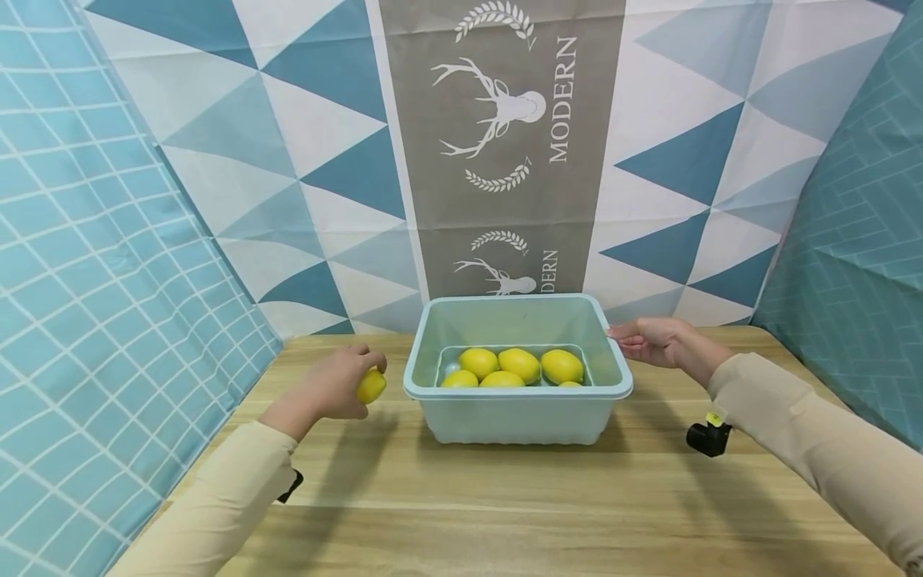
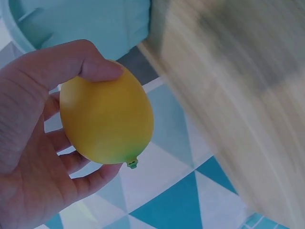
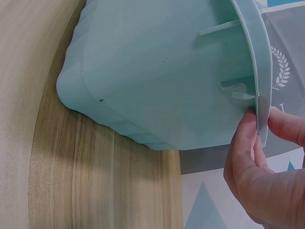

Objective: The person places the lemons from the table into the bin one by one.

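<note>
A yellow lemon (image 2: 107,119) with a green stem tip is held by my left hand (image 1: 337,383), thumb on one side and fingers curled on the other. That hand is above the table, left of a pale blue plastic basin (image 1: 512,417). Several more lemons (image 1: 519,365) lie inside the basin, some partly hidden by its front wall. At the basin's right side, my right hand (image 1: 658,340) pinches the rim (image 3: 259,71) between thumb and fingers, as the right wrist view shows.
The basin stands on a wooden table (image 1: 461,505). Behind it hangs a patterned cloth (image 1: 346,160) with triangles and deer heads. A blue tile-print sheet (image 1: 79,264) borders the left side, and a teal sheet (image 1: 851,264) the right.
</note>
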The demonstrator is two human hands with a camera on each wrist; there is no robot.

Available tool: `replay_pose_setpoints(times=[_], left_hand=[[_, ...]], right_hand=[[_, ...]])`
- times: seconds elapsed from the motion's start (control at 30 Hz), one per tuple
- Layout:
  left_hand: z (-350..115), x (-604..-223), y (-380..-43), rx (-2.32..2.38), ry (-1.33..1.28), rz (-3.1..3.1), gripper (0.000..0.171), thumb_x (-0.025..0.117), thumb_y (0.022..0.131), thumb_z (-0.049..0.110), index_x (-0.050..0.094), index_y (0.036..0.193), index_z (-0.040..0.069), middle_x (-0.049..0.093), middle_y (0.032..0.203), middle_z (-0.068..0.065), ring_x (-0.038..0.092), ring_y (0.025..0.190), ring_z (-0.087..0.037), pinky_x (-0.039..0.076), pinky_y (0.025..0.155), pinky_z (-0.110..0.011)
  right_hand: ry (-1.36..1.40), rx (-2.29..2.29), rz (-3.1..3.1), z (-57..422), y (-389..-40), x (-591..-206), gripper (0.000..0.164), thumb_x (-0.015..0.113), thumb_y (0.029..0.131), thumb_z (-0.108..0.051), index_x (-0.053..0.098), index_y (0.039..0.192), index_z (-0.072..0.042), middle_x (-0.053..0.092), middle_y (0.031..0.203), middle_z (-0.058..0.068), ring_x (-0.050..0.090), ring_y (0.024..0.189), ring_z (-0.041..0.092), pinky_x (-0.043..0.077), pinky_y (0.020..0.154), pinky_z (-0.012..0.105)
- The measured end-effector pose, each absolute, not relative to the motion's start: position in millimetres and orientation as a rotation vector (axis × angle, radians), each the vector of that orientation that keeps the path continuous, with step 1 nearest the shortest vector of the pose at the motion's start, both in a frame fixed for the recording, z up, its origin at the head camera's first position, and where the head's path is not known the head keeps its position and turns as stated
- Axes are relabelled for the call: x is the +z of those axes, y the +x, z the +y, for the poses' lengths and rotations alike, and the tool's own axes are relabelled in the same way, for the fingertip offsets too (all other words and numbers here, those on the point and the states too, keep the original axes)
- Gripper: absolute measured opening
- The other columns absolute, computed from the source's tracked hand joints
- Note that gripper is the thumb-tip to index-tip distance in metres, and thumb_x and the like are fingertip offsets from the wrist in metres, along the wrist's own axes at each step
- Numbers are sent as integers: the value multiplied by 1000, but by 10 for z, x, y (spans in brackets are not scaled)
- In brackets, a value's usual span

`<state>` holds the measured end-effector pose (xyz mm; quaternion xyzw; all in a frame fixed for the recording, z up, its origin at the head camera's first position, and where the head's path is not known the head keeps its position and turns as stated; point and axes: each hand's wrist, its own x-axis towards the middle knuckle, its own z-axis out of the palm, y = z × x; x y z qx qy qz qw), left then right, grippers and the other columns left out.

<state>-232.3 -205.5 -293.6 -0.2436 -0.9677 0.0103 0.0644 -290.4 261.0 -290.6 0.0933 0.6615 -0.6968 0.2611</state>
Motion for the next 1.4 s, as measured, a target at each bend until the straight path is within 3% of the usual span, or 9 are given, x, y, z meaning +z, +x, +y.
replay_pose_setpoints(times=[0.77, 1.4], left_hand=[[-1847, -2507, -2154, 123, -734, -2920, 52, 85, 57, 8, 62, 103, 14, 58, 93, -5, 51, 81, -22, 52, 63, -34], [-1691, -2185, -2213, 172, -722, -2936, 52, 85, 58, 9, 64, 105, 14, 60, 95, -6, 54, 83, -23, 53, 64, -35]], right_hand=[[278, -1811, 1835, 2599, -2928, -2850, 22, 63, 91, -9, 49, 108, -6, 63, 83, 0, 64, 78, 8, 57, 80, 19], [249, -1769, 1846, 2617, -2950, -2852, 18, 63, 91, -10, 51, 105, -6, 66, 79, -2, 66, 75, 7, 57, 79, 19]])
